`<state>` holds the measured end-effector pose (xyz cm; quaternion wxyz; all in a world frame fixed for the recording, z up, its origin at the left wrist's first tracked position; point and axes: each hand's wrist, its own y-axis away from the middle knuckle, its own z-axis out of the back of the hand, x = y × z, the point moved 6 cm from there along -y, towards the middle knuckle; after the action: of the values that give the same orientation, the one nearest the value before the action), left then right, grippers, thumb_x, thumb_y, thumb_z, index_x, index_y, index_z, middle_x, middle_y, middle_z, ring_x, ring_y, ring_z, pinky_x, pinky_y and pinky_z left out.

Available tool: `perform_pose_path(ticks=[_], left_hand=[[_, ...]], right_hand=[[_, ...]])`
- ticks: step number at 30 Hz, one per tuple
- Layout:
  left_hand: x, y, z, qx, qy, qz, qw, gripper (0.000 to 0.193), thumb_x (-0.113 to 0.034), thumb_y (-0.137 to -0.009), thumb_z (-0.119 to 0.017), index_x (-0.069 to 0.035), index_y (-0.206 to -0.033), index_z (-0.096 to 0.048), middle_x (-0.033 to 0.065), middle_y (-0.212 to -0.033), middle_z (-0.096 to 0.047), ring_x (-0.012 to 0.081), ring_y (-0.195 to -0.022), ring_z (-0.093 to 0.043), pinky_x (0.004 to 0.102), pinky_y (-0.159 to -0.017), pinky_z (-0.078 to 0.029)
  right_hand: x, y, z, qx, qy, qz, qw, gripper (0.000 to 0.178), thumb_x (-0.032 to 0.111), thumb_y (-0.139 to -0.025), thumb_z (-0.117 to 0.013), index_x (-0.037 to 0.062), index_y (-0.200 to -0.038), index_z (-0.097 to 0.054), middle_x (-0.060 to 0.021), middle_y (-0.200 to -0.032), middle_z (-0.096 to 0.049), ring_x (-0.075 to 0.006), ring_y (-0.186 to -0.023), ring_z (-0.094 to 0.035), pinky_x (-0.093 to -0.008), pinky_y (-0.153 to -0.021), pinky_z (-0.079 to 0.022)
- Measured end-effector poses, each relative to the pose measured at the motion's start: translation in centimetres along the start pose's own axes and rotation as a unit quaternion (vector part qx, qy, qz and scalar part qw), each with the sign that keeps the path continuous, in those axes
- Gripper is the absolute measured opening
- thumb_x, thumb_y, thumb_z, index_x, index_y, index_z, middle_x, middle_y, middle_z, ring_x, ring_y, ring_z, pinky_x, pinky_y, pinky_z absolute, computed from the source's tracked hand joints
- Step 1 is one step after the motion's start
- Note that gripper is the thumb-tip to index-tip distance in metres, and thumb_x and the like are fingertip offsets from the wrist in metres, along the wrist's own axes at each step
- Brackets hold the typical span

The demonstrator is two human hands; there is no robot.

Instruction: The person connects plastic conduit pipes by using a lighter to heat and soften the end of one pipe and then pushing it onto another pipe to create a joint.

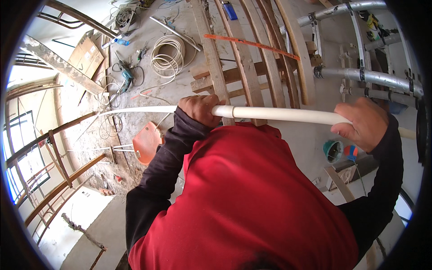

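Note:
A long white plastic pipe (288,114) runs across in front of my chest, and both of my hands grip it. My left hand (198,110) is closed round it just left of a raised collar (230,111), where a thinner-looking stretch goes on to the left. Farther along, my right hand (363,122) is wrapped round the right part, with the thumb along the near side. The pipe's end sticks out a little beyond my right hand. Past the pipe lie several wooden planks (245,63), with a long thin orange strip (252,42) across them.
Coiled white cable (167,56), a teal power drill (127,77) and cardboard (86,56) lie on the dusty floor at left. An orange curved piece (147,143) is nearer. Metal scaffold tubes (369,75) stand at right, above a teal bucket-like container (333,150).

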<state>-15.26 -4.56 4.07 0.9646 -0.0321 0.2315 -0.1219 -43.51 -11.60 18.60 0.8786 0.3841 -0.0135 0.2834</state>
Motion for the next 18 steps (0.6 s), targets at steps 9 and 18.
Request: perform_pose_path(ticks=[9, 18], left_hand=[[3.8, -0.5, 4.5, 0.12, 0.12, 0.019, 0.985, 0.019, -0.019, -0.066, -0.076, -0.007, -0.07, -0.063, 0.0115, -0.061, -0.061, 0.0298, -0.057, -0.063, 0.0378, -0.055, -0.049], [2.9, -0.3, 7.2, 0.074, 0.176, -0.041, 0.981, 0.042, -0.039, -0.071, -0.078, -0.005, -0.091, -0.062, 0.0108, -0.076, -0.065, 0.0275, -0.065, -0.065, 0.0349, -0.06, -0.051]], right_hand=[[-2.4, 4.9, 3.3, -0.173, 0.095, -0.025, 0.98, 0.023, 0.027, -0.084, -0.063, 0.0043, -0.088, -0.058, -0.0142, -0.07, -0.055, -0.031, -0.069, -0.055, -0.0411, -0.063, -0.041], [0.4, -6.7, 0.4, -0.218, -0.089, 0.042, 0.971, 0.028, 0.032, -0.09, -0.057, 0.0038, -0.089, -0.057, -0.017, -0.067, -0.06, -0.0358, -0.062, -0.061, -0.0445, -0.058, -0.048]])
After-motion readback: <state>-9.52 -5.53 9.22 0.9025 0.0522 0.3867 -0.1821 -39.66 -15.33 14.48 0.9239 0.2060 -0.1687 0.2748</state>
